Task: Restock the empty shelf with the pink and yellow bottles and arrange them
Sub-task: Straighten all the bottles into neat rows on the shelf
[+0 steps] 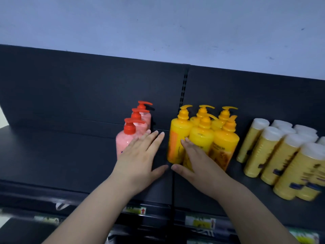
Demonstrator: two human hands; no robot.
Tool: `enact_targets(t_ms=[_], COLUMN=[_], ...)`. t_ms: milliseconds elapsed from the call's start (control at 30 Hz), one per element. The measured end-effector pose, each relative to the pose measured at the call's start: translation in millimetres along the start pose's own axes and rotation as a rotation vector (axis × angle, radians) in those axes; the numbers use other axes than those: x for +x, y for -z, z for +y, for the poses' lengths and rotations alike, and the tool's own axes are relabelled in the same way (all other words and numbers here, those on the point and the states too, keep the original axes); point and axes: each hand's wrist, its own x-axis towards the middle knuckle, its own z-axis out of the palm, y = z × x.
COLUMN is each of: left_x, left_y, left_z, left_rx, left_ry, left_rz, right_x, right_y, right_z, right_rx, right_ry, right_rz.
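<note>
Three pink pump bottles with red caps stand in a row running back on the dark shelf. To their right stands a cluster of several yellow pump bottles. My left hand lies flat with straight fingers against the right side of the front pink bottle. My right hand has straight fingers pressed against the front yellow bottles, thumb spread out to the left. Neither hand grips anything.
Several pale yellow bottles with white caps stand at the right of the shelf. A slotted upright divides the dark back panel. Price labels run along the shelf's front edge. The left half of the shelf holds no bottles.
</note>
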Motion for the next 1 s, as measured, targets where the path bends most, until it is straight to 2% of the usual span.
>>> enact_targets(t_ms=[367,733,900,1000], left_x=[-11.7,36.2,77.3,93.3], left_y=[-32.6,-48.9,-57.8,-68.8], left_z=[65.2,41.2,31.9,30.0], left_rx=[0.035,0.048,0.024,0.025], left_ry=[-0.118,-0.175,-0.233,-0.261], left_rz=[-0.072,-0.065,-0.016,-0.045], right_x=[-62.0,-24.9,0.5,9.9], right_y=[-5.2,12.3,33.9,36.7], right_z=[42.3,49.2,60.2,70.1], right_rx=[0.019,-0.029,-0.057,-0.061], right_ry=[-0.118,-0.171,-0.198,-0.200], right_rz=[-0.057,0.011,0.116,0.160])
